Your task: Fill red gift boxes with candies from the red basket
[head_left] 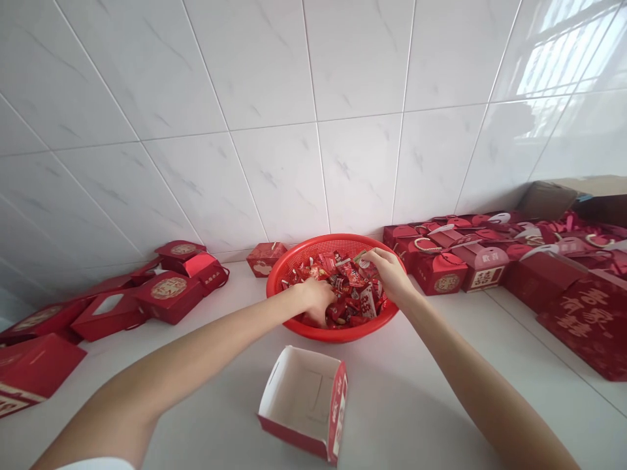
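Observation:
A red plastic basket point(336, 336) stands against the wall and holds a heap of wrapped candies point(350, 277), mostly in red wrappers. My left hand point(319, 301) reaches into the left side of the heap, its fingertips hidden among the candies. At the right side of the basket my right hand point(385, 266) pinches a small wrapped candy point(359, 258) with some green on it. In front of the basket sits an open red box point(296, 398) with a white inside. Nothing lies in that box, and neither hand touches it.
Several red gift boxes point(169, 294) lie along the left side. One small red box point(266, 259) is just left of the basket. Many closed gift boxes point(441, 271) crowd the right, with a brown cardboard box point(548, 199) behind them. A tiled wall point(274, 170) rises behind the white counter.

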Tool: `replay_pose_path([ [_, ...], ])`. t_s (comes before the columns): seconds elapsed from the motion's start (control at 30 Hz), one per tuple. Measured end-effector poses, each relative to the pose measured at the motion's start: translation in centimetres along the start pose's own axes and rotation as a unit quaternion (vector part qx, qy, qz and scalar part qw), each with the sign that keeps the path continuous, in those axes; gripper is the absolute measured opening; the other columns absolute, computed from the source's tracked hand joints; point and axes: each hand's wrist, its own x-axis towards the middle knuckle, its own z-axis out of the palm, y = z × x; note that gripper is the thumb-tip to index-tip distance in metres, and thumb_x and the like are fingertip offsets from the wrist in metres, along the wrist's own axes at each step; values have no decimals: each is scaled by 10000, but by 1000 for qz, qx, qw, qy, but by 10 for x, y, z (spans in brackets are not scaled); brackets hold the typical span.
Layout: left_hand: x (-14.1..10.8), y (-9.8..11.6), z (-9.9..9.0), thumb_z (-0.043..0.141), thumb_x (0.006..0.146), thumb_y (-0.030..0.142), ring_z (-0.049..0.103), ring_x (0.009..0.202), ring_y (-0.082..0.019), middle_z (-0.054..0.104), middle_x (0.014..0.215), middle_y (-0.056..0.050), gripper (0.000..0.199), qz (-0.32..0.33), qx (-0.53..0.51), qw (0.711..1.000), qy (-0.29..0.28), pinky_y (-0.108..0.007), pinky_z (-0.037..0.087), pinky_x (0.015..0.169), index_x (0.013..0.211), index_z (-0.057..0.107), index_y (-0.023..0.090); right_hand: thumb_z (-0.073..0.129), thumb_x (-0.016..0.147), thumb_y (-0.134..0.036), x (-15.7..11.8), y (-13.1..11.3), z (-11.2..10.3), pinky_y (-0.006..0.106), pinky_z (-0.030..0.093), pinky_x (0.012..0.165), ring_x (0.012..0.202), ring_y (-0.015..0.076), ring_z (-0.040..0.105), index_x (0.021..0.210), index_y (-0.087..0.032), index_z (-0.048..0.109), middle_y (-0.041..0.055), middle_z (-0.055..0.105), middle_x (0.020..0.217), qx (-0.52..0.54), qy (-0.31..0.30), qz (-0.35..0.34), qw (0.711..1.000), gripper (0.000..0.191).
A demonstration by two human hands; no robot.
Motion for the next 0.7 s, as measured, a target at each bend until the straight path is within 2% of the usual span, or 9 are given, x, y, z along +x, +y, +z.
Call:
replay_pose_path([
  [0.1, 10, 6, 9, 860, 524, 389, 563, 1163, -460, 756, 955, -157, 322, -38, 57, 997, 30, -591, 368, 1036, 790, 764, 238, 695, 648, -373, 0, 0, 0, 282, 428, 568, 601, 149, 549, 607, -222, 522, -10, 600, 634, -5, 0, 3, 1000, 234],
  [0.2, 18, 8, 11, 868, 493, 243, 543, 1187, -484, 757, 898, -160, 310, -37, 83, 995, 25, -617, 312, 1062, 781, 754, 225, 702, 646, -374, 0, -1, 0, 284, 438, 576, 613, 154, 556, 613, -224, 525, -5, 610, 632, -5, 2, 1, 1000, 235],
  [0.33, 20, -2, 2, 793, 513, 121, 632, 1056, -403, 757, 935, -133, 388, -3, 120, 992, 31, -569, 348, 1060, 887, 735, 207, 712, 631, -369, -2, -2, 3, 272, 431, 569, 606, 139, 542, 611, -219, 532, -16, 592, 624, 3, 9, 2, 1000, 235],
  [0.47, 16, -23, -11, 737, 620, 187, 678, 901, -344, 746, 882, -102, 251, -1, 100, 994, 48, -491, 453, 942, 870, 730, 207, 719, 623, -375, -4, -4, 6, 270, 433, 570, 599, 134, 538, 607, -221, 524, -18, 589, 623, 7, -8, 5, 1000, 250],
  [0.6, 14, -43, -21, 714, 692, 227, 684, 930, -303, 757, 929, -70, 169, -23, -2, 993, 113, -372, 486, 819, 858, 747, 218, 737, 627, -372, -6, -7, 8, 273, 444, 579, 606, 134, 546, 612, -217, 529, -16, 596, 641, 9, -12, 10, 1000, 259],
  [0.7, 14, -52, -25, 707, 722, 205, 689, 923, -245, 769, 933, -36, 136, 1, -107, 981, 163, -310, 481, 800, 849, 754, 209, 754, 625, -347, -7, -7, 7, 263, 435, 575, 601, 122, 532, 611, -210, 536, -27, 579, 635, 14, -5, 17, 1000, 257],
])
